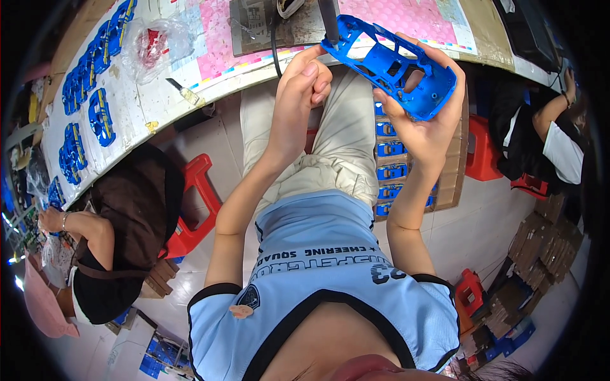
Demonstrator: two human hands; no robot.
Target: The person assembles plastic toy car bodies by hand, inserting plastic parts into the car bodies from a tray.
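Though loosely closed, left hand (293, 95) with forefinger (310, 56) against the blue car shell (379, 59) (right hand (433, 130) closed around it).

Car-shaped parts (100, 117) lie along the left of the tabletop (135, 130), a plastic bag (136, 56) just right of them and a plate (246, 35) farther right. Before the person (318, 228), the right grip (435, 127) holds a car shell (378, 60) over the near edge; below, right of the legs (267, 127), a tray (450, 155) bears more pieces (391, 150). Stools (484, 152) stand on either side, beside co-workers (562, 149).
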